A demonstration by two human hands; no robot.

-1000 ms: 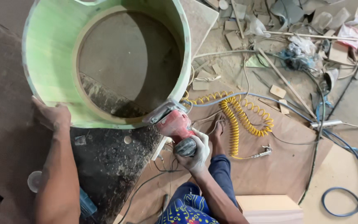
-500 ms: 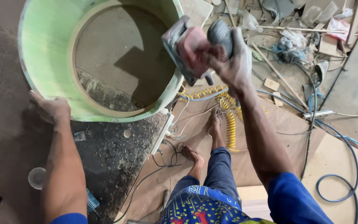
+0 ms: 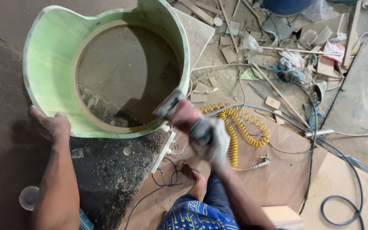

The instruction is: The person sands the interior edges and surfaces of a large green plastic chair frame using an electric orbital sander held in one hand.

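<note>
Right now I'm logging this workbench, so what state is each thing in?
Green curved shell: upright on the bench, open at the top.
Left hand: pressed against the shell's outer wall.
Right hand: gripping the sander.
Sander: blurred, at the shell's rim.
Yellow coiled hose: lying slack on the floor.

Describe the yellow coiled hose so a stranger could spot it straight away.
Start at the big green shell on the dark bench, then look right, past the sander in the right hand. On the brown board on the floor lies the hose. It alone is bright yellow and spring-coiled; the cables nearby are smooth, blue or white.
</note>
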